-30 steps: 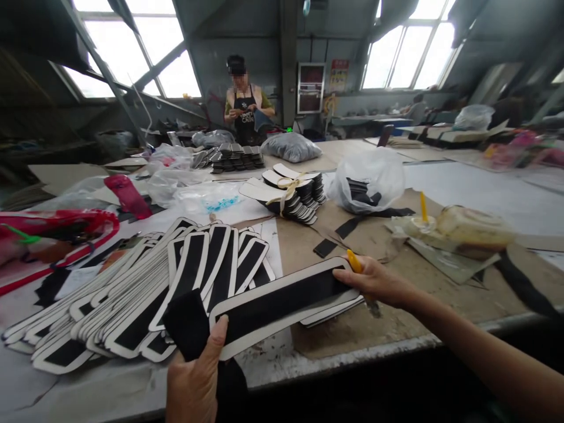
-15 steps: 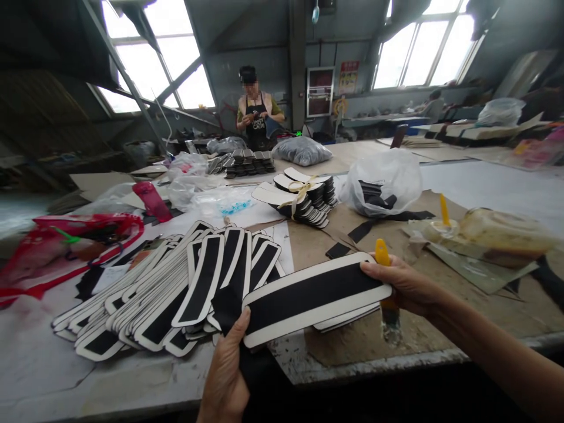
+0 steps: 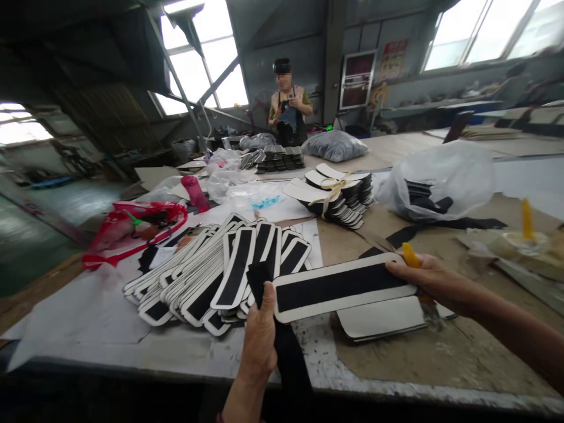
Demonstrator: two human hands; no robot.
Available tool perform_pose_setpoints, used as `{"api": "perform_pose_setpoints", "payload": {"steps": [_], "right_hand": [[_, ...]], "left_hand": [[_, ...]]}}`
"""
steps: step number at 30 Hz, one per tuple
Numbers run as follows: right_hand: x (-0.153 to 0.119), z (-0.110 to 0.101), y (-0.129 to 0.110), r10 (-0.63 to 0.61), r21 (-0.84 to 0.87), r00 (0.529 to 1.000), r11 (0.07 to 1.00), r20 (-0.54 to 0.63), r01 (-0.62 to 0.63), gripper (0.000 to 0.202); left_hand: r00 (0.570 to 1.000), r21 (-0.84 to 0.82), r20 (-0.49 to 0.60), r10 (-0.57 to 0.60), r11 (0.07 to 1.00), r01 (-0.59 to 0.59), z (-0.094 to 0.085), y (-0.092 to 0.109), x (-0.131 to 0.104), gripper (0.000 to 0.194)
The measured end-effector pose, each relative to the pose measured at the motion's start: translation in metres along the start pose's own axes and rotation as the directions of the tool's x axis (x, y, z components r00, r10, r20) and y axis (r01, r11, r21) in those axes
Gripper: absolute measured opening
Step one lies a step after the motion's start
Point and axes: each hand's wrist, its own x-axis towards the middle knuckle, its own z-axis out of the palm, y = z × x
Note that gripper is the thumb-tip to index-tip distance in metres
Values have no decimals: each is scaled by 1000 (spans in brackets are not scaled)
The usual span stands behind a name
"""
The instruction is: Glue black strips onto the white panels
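My right hand [image 3: 429, 279] grips the right end of a long white-edged panel with a black strip down its middle [image 3: 339, 286], thumb on top. A yellow-handled brush [image 3: 410, 255] is also in that hand, its bristle end pointing down. My left hand [image 3: 261, 332] is closed around a loose black strip [image 3: 293, 361], which hangs over the table's front edge. The panel's left end lies against or right beside my left thumb; I cannot tell whether it is pinched. Below the panel lie some white pieces [image 3: 381, 317]. A pile of similar black-centred panels [image 3: 194, 288] spreads to the left.
Tied stacks of curved pieces [image 3: 337, 194] stand behind. Around them are a clear plastic bag with black pieces [image 3: 436, 182], a red bag [image 3: 132, 232], a pink bottle [image 3: 194, 194] and a glue container with a yellow handle [image 3: 527, 220]. Across the table stands a co-worker [image 3: 288, 108].
My view has swung left, so the scene sits further right. The panel has lifted or tilted a little, showing more of the white pieces under it. Both hands keep their holds.
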Motion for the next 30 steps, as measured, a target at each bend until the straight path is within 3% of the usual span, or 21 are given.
{"api": "perform_pose_setpoints", "payload": {"steps": [4, 9, 13, 17, 24, 30], "right_hand": [[9, 3, -4, -85, -114, 996, 990, 2, 85, 37], [14, 6, -8, -71, -273, 996, 960, -49, 55, 40], [12, 9, -10, -86, -232, 996, 969, 6, 85, 40], [8, 11, -16, -97, -183, 995, 978, 34, 101, 42], [4, 12, -15, -92, -214, 996, 973, -2, 90, 43], [4, 8, -7, -72, -199, 997, 977, -2, 70, 43]], "left_hand": [[999, 122, 5, -54, 991, 53, -1, 2, 6, 46], [998, 140, -38, -46, 989, 51, 0, 5, 11, 42], [994, 163, -112, -5, 986, 23, 3, 5, 10, 40], [989, 143, -150, 3, 989, 19, 3, 5, 10, 51], [997, 25, -33, 65, 998, -64, -1, 2, 2, 58], [988, 70, -68, 141, 988, -137, -4, -1, -3, 51]]}}
